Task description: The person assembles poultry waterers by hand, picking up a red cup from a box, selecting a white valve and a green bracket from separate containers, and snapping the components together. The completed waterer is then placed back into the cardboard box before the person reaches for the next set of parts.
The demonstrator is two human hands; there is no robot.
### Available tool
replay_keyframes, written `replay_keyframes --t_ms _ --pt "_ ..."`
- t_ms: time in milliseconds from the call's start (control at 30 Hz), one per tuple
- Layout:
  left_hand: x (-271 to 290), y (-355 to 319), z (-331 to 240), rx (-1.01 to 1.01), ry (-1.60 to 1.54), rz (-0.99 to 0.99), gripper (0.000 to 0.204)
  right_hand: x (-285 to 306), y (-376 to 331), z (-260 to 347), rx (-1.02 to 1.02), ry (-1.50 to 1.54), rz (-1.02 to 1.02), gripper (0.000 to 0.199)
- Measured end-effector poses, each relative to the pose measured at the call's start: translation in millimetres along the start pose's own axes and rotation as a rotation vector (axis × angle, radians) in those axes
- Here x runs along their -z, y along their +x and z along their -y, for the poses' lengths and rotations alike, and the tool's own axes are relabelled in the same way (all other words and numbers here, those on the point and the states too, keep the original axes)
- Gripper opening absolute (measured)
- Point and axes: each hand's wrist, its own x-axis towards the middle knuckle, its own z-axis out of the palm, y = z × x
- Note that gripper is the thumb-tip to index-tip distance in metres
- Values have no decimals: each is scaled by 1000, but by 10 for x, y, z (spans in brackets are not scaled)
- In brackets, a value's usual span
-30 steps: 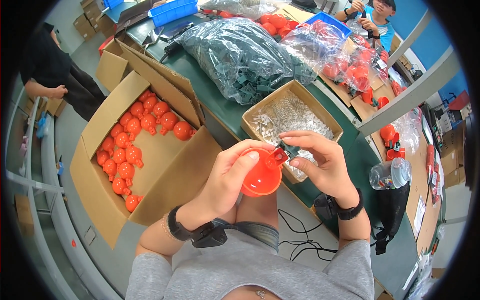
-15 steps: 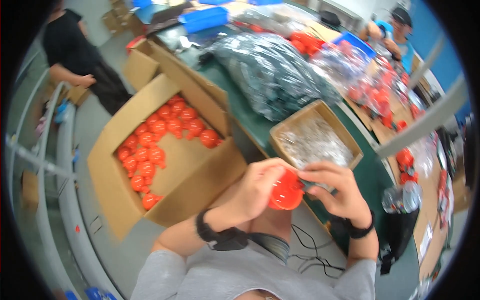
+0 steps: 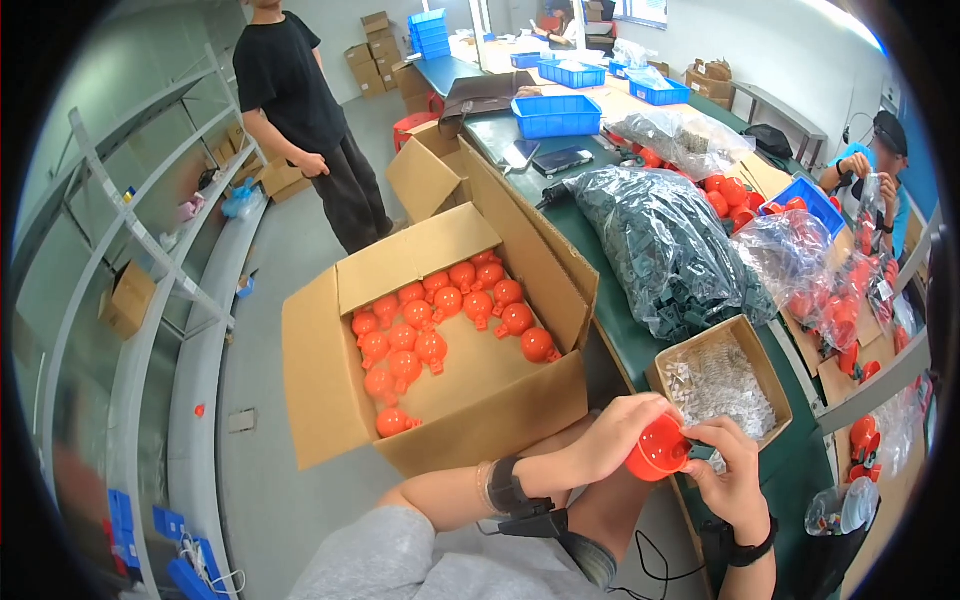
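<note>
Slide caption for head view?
Left hand holds a red cup; right hand pinches a dark green plastic piece beside it.

Two hands point(image 3: 622, 434) hold one red cup point(image 3: 655, 452) and one green clip point(image 3: 702, 452). One big box point(image 3: 515, 408) has about nineteen more red cups point(image 3: 431, 348). One small box point(image 3: 768, 372) has too many tiny bits point(image 3: 728, 388) to count. One big bag point(image 3: 640, 235) has too many green clips point(image 3: 698, 316) to count. There are three other people point(image 3: 290, 85) and one red stool point(image 3: 412, 125).

Bright, even indoor light; overexposed glare at upper right. My bare left hand point(image 3: 618, 428) reads sharp; small highlights on the glossy red plastic cup point(image 3: 655, 452). Fisheye bends the long grey metal shelving point(image 3: 165, 420); corners black.
</note>
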Motion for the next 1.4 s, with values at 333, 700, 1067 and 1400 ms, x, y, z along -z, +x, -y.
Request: replay_keyframes --t_ms 333,700,1067,1400 --pt "-145 -137 -262 -169 657 -27 47 -16 -45 -24 -21 -60 -21 37" --pt "-141 -119 -201 -88 420 -90 43 20 -47 87 -5 -132 -28 26" --pt "-130 -111 -168 -299 521 -18 42 47 -21 13 48 -88 -50 32" --pt "-18 -127 -150 -255 389 115 52 135 -46 4 -54 58 -62 37"
